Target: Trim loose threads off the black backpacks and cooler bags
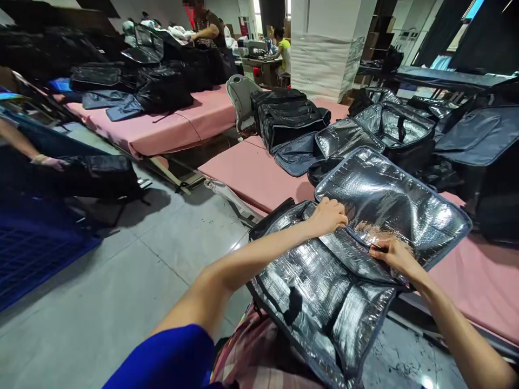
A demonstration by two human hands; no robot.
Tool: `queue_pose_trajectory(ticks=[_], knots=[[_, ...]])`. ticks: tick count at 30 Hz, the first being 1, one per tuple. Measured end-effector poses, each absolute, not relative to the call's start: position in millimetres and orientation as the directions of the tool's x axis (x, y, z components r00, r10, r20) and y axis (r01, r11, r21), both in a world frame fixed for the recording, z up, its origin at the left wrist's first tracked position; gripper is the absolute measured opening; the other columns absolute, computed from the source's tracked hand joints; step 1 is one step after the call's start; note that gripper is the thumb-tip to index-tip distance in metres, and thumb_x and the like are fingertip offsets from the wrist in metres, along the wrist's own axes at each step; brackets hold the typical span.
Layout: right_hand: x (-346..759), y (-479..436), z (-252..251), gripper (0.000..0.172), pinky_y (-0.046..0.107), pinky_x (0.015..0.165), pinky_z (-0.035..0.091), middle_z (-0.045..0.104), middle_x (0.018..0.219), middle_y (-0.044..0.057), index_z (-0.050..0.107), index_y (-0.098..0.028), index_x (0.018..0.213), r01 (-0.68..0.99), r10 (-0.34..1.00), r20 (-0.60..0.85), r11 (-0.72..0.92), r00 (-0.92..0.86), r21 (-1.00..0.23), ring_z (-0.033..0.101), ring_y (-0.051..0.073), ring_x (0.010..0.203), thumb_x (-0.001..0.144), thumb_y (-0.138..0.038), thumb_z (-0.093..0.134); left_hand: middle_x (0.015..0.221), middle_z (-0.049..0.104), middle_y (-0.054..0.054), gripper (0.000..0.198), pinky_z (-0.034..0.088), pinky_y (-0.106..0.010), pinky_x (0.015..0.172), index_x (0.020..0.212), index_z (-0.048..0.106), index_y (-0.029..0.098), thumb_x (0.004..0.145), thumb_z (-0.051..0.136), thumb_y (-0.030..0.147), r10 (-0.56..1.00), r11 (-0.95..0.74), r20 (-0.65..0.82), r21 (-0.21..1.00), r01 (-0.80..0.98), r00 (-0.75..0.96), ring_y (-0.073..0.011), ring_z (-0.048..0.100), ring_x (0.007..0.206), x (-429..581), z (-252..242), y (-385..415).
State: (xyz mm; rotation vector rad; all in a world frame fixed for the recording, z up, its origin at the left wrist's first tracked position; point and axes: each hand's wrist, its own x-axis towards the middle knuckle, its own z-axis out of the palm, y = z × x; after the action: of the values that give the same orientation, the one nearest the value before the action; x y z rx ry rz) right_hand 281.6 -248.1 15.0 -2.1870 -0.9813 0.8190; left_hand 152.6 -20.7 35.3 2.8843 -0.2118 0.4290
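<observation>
Bag [300, 270] with a shiny silver inside lies open across the person's checked cloth [251, 356], and its big flap [405, 183] is spread out over the near edge of the pink surface [251, 173]. The left hand [328, 217] has its fingers curled tight on the seam where the flap meets the bag. The right hand [391, 254] has its thumb and finger pinched on the same edge, a bit further along. A short bit of that edge shows between the two hands. Past the flap's far edge sits another open silver bag [405, 127], so close that I cannot tell if they touch. A tall dark bag [494, 189] stands near the flap's right side. There is more room on the left, where a strip of pink runs out to the corner, with a big black bag [284, 116] behind it. A wide stretch of grey floor [121, 286] spreads left as far as a blue crate [36, 259], and beyond that another person's gloved hand [48, 161] is at a black case [101, 175]
</observation>
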Motion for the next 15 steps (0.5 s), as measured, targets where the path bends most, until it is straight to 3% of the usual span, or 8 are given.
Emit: queue_pose_trajectory(ticks=[3,6,9,11,15], knots=[[277,-247,17,0.031,0.025,0.048,0.032,0.054,0.051,0.001,0.063,-0.019,0.054,0.481,0.780,-0.205,-0.545,0.592,-0.686,0.043,0.014,0.048,0.060,-0.050,0.063,0.090,0.062,-0.005,0.018,0.021,-0.036,0.081,0.080,0.068,0.021,0.086,0.055,0.032,-0.125,-0.948,0.234,0.258,-0.186,0.964,-0.0210,0.041,0.096,163,39,-23],[267,-238,17,0.026,0.027,0.059,0.038,0.067,0.074,0.003,0.071,-0.022,0.073,0.526,0.758,-0.105,-0.537,0.643,-0.660,0.056,0.020,0.067,0.061,-0.045,0.064,0.084,0.064,-0.006,0.020,0.021,-0.035,0.079,0.068,0.066,0.017,0.083,0.056,0.025,-0.070,-0.944,0.168,0.309,-0.120,0.983,-0.0218,0.042,0.094,175,41,-24],[262,-221,12,0.028,0.028,0.067,0.039,0.068,0.091,0.003,0.071,-0.024,0.085,0.556,0.755,-0.040,-0.517,0.654,-0.651,0.057,0.023,0.083,0.065,-0.040,0.062,0.079,0.065,-0.005,0.019,0.022,-0.036,0.079,0.064,0.065,0.016,0.080,0.057,0.021,-0.032,-0.947,0.078,0.316,-0.055,0.996,-0.0219,0.044,0.091,181,43,-24],[264,-210,9,0.022,0.027,0.063,0.038,0.066,0.079,0.003,0.070,-0.022,0.076,0.554,0.765,-0.045,-0.505,0.643,-0.662,0.056,0.021,0.074,0.066,-0.038,0.059,0.082,0.065,-0.005,0.020,0.022,-0.037,0.080,0.068,0.067,0.016,0.083,0.055,0.022,-0.002,-0.948,0.099,0.317,-0.033,0.995,-0.0219,0.045,0.092,175,42,-26],[274,-201,4,0.028,0.024,0.051,0.032,0.054,0.055,0.000,0.062,-0.017,0.059,0.523,0.801,-0.093,-0.469,0.591,-0.712,0.046,0.013,0.052,0.068,-0.042,0.055,0.093,0.063,-0.007,0.026,0.023,-0.038,0.085,0.087,0.068,0.018,0.092,0.046,0.032,0.232,-0.927,0.362,0.364,0.093,0.903,-0.0209,0.045,0.097,143,25,-44]])
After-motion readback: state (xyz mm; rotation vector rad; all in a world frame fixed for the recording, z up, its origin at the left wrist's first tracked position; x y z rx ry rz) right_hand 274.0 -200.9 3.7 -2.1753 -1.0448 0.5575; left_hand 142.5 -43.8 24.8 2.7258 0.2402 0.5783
